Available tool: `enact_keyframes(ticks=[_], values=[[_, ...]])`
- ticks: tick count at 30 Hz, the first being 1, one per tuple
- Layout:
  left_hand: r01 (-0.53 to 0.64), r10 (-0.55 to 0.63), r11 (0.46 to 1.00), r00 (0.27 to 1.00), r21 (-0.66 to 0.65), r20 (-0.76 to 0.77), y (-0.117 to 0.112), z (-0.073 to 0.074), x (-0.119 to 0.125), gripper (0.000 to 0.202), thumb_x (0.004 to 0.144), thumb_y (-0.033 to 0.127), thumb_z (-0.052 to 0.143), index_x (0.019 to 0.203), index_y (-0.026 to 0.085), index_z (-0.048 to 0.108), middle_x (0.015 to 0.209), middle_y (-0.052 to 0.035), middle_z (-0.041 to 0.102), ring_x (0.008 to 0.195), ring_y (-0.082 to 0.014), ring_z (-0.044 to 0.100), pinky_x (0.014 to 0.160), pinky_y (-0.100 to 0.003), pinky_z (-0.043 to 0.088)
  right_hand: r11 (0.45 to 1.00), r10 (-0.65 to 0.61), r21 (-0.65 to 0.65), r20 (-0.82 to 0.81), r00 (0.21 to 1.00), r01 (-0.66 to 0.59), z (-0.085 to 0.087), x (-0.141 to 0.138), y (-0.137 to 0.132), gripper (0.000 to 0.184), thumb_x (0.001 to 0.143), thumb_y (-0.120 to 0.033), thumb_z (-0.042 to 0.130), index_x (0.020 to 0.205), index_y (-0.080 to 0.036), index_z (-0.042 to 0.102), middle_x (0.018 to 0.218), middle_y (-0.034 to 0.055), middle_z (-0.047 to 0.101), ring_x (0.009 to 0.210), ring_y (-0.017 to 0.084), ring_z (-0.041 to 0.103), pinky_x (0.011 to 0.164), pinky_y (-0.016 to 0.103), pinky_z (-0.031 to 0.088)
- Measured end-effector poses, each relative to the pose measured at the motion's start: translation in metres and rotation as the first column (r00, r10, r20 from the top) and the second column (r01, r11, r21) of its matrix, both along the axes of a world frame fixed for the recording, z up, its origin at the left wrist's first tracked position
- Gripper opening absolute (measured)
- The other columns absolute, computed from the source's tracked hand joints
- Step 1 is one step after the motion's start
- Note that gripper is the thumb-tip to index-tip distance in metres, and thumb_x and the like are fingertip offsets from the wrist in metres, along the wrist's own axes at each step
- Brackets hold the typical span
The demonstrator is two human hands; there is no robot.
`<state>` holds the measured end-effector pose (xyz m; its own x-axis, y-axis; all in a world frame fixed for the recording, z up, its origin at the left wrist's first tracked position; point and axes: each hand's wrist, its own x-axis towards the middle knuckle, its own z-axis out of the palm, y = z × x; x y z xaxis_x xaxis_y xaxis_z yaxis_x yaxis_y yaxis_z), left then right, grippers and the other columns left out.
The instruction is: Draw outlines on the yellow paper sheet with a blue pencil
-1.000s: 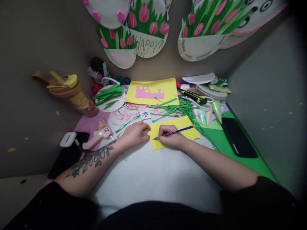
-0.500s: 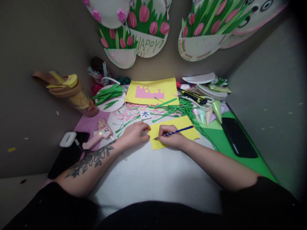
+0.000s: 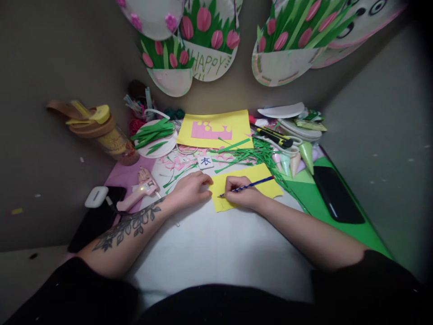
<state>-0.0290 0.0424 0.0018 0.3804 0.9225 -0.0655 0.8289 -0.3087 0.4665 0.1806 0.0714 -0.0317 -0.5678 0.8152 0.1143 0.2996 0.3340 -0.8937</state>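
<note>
My right hand (image 3: 241,192) is closed around a dark blue pencil (image 3: 253,184) with a red end. Its tip rests on a small yellow sheet of paper (image 3: 267,183), near faint pencil lines at the left side. At that sheet's left edge lies my left hand (image 3: 193,188), fingers loosely bent and the thumb apart from them, with the fingertips at the paper's border. Just behind the left hand sits a small white tile (image 3: 205,162) with a dark blue character on it.
Green paper strips (image 3: 264,151) and pink scraps litter the back, before a larger yellow sheet (image 3: 216,116). Left are a pink glue gun (image 3: 142,187), a white earphone case (image 3: 96,197) and a tumbler (image 3: 117,142). Right are a utility knife (image 3: 275,136), scissors (image 3: 297,140) and a black phone (image 3: 338,194).
The pencil tip has shifted slightly to the right on the yellow paper, along with my right hand. My left hand stays in the same place.
</note>
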Motion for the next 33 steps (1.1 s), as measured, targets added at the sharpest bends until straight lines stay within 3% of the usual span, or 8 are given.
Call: enact_keyframes(ticks=[33], values=[[0.001, -0.001, 1.000, 1.000, 0.007, -0.007, -0.0001, 0.0004, 0.0006, 0.030, 0.074, 0.032, 0.055, 0.103, 0.023, 0.061, 0.100, -0.0028, 0.062, 0.095, -0.0209, 0.058, 0.079, -0.029, 0.045, 1.000, 0.017, -0.006, 0.016, 1.000, -0.016, 0.0012, 0.0002, 0.0000, 0.015, 0.067, -0.021, 0.060, 0.057, -0.018, 0.050, 0.057, -0.0035, 0.051, 0.054, 0.009, 0.044, 0.050, 0.021, 0.032]])
